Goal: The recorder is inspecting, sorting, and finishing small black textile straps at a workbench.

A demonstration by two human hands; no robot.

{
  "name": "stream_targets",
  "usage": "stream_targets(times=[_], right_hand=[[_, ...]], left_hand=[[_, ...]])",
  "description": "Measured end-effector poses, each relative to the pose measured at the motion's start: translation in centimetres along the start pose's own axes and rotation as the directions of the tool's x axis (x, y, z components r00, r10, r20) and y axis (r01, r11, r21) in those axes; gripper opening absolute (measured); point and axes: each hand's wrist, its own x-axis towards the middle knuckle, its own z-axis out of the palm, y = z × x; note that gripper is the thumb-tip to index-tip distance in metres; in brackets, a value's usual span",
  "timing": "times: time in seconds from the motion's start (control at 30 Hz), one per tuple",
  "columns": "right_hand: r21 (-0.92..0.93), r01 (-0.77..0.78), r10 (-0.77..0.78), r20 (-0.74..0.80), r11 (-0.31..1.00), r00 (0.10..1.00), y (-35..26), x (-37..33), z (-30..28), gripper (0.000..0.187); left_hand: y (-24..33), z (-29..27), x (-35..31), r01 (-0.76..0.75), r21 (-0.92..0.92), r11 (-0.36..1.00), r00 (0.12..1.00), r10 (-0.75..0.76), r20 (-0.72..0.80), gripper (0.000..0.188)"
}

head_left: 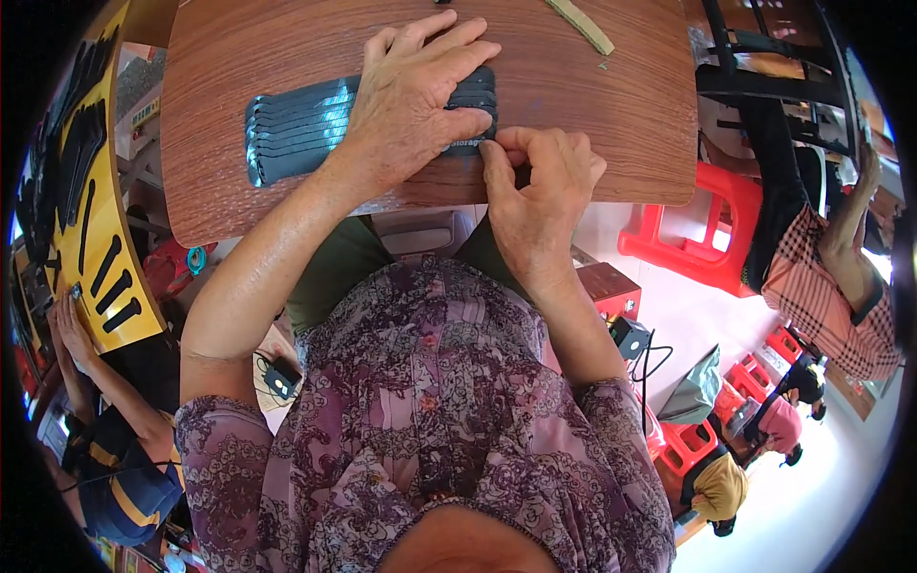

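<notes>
Several dark grey, shiny flat strips (296, 134) lie overlapped in a row on the brown wood-grain table (248, 57), near its front edge. My left hand (406, 115) rests flat across the right part of the row, fingers stretched out and its thumb pointing right. At the right end of the strips is my right hand (543, 201), its fingers curled and the thumb meeting the index finger by the lowest strip's corner. What that pinch holds, if anything, is hidden by the fingers.
A yellowish flat stick (581, 25) lies at the table's far side. To the right stands a red plastic stool (741, 229), with a seated person in a checked garment (821, 286) beyond. Leftward, another person's hands (72, 334) reach to a yellow table (145, 310) bearing black parts.
</notes>
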Motion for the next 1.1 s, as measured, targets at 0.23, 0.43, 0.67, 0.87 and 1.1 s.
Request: stream_targets(times=[0.23, 0.43, 0.67, 0.87, 1.1], right_hand=[[0.033, -0.095, 0.094, 0.033, 0.995, 0.995, -0.4, 0.6, 0.0, 0.015], [0.069, -0.053, 0.052, 0.007, 0.996, 0.999, -0.1, 0.5, 0.5, 0.012], [0.107, 0.086, -0.076, -0.093, 0.991, 0.993, -0.4, -0.1, 1.2, 0.021], [0.278, 0.207, -0.188, -0.094, 0.938, 0.978, -3.4, -1.3, 2.0, 0.024], [0.306, 0.163, -0.146, -0.079, 0.938, 0.986, -4.2, -1.4, 1.2, 0.027]], left_hand=[[0.0, 0.1, -0.1, -0.002, 0.015, 1.000, 1.000, 0.002, -0.014, 0.062], [-0.1, 0.2, -0.1, 0.003, 0.001, 1.000, 0.999, -0.003, -0.038, 0.065], [0.2, 0.1, -0.2, -0.001, -0.034, 0.999, 0.997, -0.002, -0.078, 0.069], [0.0, 0.1, -0.5, -0.010, -0.031, 0.999, 0.996, 0.007, -0.091, 0.070], [-0.1, 0.0, -0.7, -0.011, -0.026, 1.000, 0.994, 0.009, -0.108, 0.072]])
